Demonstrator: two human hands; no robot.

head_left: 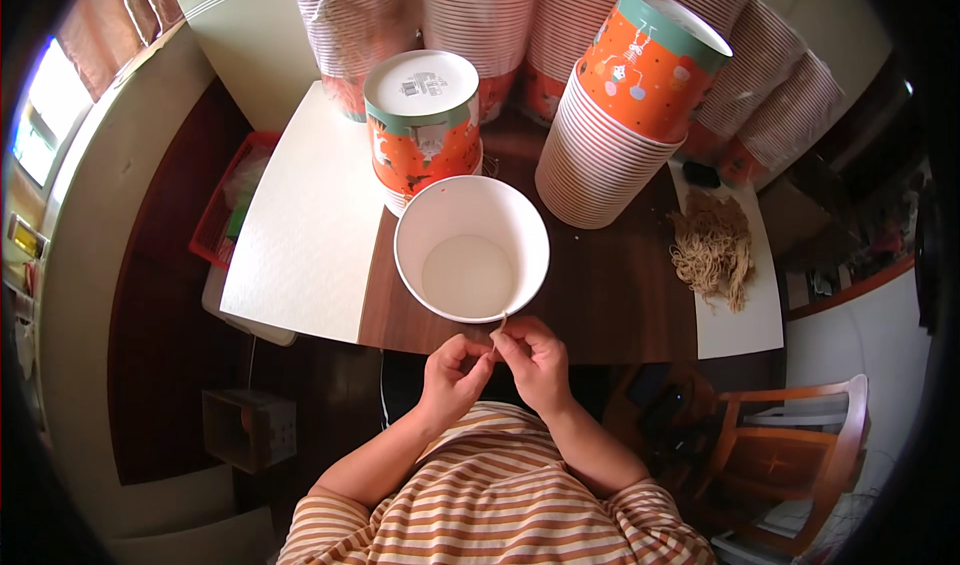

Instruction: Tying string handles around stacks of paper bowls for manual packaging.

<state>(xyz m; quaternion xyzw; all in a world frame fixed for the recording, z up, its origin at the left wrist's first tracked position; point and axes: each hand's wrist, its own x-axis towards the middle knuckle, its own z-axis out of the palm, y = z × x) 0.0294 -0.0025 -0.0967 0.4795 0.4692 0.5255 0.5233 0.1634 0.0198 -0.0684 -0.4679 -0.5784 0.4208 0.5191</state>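
Both hands meet at the near bench (620, 305) edge — left hand (452, 375) and right hand (538, 363) each pinch a thin tan band (499, 327) touching the white paper bucket (471, 248) rim. Stacked orange buckets (610, 115) stand behind; loose bands (712, 248) lie right.

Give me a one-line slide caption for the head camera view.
Both hands, left hand and right hand, pinch a thin tan rubber band beside an open white paper bucket on a dark wooden table.
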